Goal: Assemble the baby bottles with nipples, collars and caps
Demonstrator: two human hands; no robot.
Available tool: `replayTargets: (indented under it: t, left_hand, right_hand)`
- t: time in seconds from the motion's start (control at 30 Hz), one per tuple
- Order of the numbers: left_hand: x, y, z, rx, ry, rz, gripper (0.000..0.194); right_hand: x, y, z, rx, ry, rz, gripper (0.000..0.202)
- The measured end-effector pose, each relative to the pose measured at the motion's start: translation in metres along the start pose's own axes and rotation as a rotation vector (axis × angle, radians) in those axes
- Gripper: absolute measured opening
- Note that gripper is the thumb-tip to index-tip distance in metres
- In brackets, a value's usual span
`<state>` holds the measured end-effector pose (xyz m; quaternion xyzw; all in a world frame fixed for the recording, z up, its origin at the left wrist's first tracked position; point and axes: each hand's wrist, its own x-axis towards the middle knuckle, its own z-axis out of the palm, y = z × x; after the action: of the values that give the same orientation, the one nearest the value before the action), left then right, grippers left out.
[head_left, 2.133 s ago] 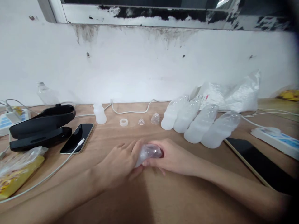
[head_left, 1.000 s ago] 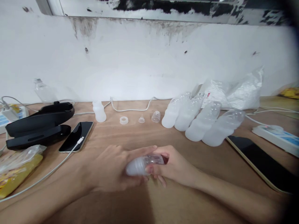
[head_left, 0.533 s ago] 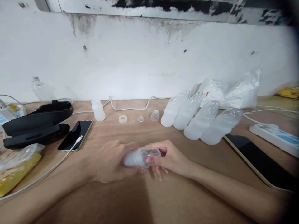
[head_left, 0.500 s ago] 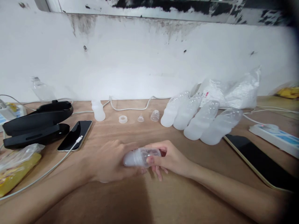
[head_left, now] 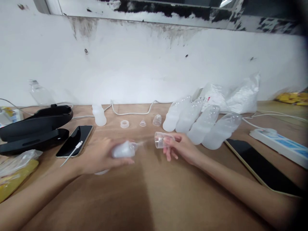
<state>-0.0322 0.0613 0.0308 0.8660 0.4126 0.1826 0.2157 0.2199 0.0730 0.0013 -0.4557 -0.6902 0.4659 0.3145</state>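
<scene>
My left hand [head_left: 102, 157] is wrapped round a frosted baby bottle [head_left: 124, 150], tilted so that its clear nipple end faces right. Between the thumb and fingers of my right hand [head_left: 179, 146] is a clear bottle cap [head_left: 160, 140], held apart from the bottle with its open end to the left. On the table beyond lie a white collar ring [head_left: 124, 124], a clear nipple [head_left: 142, 123] and another clear cap [head_left: 157, 120]. A frosted bottle body [head_left: 99, 115] stands left of the ring. Several capped bottles [head_left: 204, 125] stand in a row at the right.
At the left are a phone [head_left: 74, 141] with a cable end on it, a black case [head_left: 36, 123] and a yellow packet [head_left: 18, 173]. A larger phone [head_left: 260, 165], a power strip [head_left: 279, 141] and a white plastic bag [head_left: 243, 94] are at the right. The wall bounds the table's back.
The cap has come off the bottle. My right hand has moved up and right with it, while my left hand has drawn slightly left and up with the bottle.
</scene>
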Motion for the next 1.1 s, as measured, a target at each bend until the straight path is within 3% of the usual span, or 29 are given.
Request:
replayTargets:
  t: [0.1, 0.2, 0.4, 0.8, 0.97, 1.03, 1.1]
  left_hand:
    - [0.004, -0.008, -0.003, -0.015, 0.199, -0.097, 0.035]
    - [0.006, -0.011, -0.001, -0.037, 0.328, -0.103, 0.034]
    - [0.003, -0.008, 0.0, -0.018, 0.334, -0.062, 0.037]
    - [0.003, -0.012, 0.003, -0.059, 0.309, -0.025, 0.038]
    - [0.004, -0.013, 0.006, -0.073, 0.319, -0.023, 0.048]
    - [0.003, -0.011, 0.008, -0.071, 0.316, -0.056, 0.062]
    - [0.002, -0.007, 0.012, -0.053, 0.28, -0.071, 0.075]
  right_hand:
    - [0.004, -0.014, -0.021, -0.552, 0.099, -0.077, 0.045]
    - [0.011, -0.02, -0.027, -1.028, 0.169, -0.044, 0.045]
    - [0.038, -0.007, -0.013, -1.347, 0.226, 0.133, 0.038]
    - [0.067, 0.01, -0.011, -1.392, 0.365, 0.128, 0.043]
    - [0.058, -0.008, -0.008, -1.302, 0.427, 0.073, 0.051]
    - [0.049, -0.023, -0.002, -1.027, 0.31, -0.049, 0.051]
    - [0.038, -0.037, 0.007, -0.632, -0.003, -0.136, 0.061]
